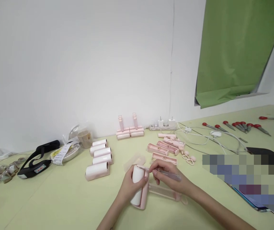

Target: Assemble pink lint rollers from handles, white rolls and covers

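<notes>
My left hand (129,187) is closed around a lint roller with a white roll (138,182) and a pink cover (145,193). Its clear pink handle (164,192) sticks out to the right, close above the table. Pinched in my right hand (167,172) is a slim tool with a translucent handle (171,175). The tool's thin, light tip (142,167) lies at the top end of the roller; whether it touches the roll or the cover I cannot tell. Behind my hands lies a translucent cover piece (134,161).
Several white rolls in pink holders (97,170) stand in a column at the left. Pink handles (159,149) lie behind my right hand. Two assembled lint rollers (130,132) stand by the wall near a power strip (162,127). Red-tipped tools (243,126) and cables (206,137) lie right.
</notes>
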The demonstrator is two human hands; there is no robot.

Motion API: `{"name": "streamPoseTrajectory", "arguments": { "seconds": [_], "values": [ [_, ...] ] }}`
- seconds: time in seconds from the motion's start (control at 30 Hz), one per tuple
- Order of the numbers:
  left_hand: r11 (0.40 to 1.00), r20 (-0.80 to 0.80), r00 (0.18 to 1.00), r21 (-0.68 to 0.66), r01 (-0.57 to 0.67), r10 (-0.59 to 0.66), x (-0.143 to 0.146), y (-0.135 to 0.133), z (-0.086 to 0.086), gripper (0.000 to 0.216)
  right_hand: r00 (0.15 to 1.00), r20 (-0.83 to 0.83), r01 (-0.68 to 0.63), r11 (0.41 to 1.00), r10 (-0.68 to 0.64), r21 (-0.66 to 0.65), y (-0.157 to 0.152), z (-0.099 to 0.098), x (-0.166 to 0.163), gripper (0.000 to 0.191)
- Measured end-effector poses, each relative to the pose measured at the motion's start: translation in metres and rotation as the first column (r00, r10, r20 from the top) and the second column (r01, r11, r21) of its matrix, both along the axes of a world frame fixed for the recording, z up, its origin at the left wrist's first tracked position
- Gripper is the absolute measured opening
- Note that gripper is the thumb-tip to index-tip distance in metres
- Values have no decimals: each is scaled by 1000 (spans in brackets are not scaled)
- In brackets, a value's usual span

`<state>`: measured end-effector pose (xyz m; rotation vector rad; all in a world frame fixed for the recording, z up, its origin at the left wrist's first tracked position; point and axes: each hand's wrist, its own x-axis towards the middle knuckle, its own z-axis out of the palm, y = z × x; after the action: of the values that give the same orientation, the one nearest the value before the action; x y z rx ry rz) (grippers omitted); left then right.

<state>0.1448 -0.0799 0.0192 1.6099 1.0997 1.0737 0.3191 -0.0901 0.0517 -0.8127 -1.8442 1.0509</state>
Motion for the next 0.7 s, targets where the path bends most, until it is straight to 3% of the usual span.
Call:
{"name": "streamPoseTrajectory", "arguments": {
  "seconds": [0.17, 0.33, 0.47, 0.57, 0.7],
  "values": [
    [1000, -34, 999, 24, -13, 14, 0, 0, 0, 30, 1000, 20, 23, 1000, -23, 18, 0, 5, 5, 13],
    [999, -7, 999, 30, -34, 35, 0, 0, 1, 31, 966, 260, -88, 951, 9, 295, -2, 9, 11, 17],
    [1000, 32, 999, -6, -21, 21, 0, 0, 1, 31, 927, 374, -140, 920, -8, 365, -1, 8, 10, 21],
    [1000, 53, 999, -14, -2, 3, -1, 0, 1, 29, 914, 403, -176, 867, -32, 467, 4, -1, 6, 24],
    [997, 33, 997, 35, -67, 66, 0, 0, -1, 24, 912, 392, -169, 761, -120, 627, 10, -20, -1, 29]
  ]
}}
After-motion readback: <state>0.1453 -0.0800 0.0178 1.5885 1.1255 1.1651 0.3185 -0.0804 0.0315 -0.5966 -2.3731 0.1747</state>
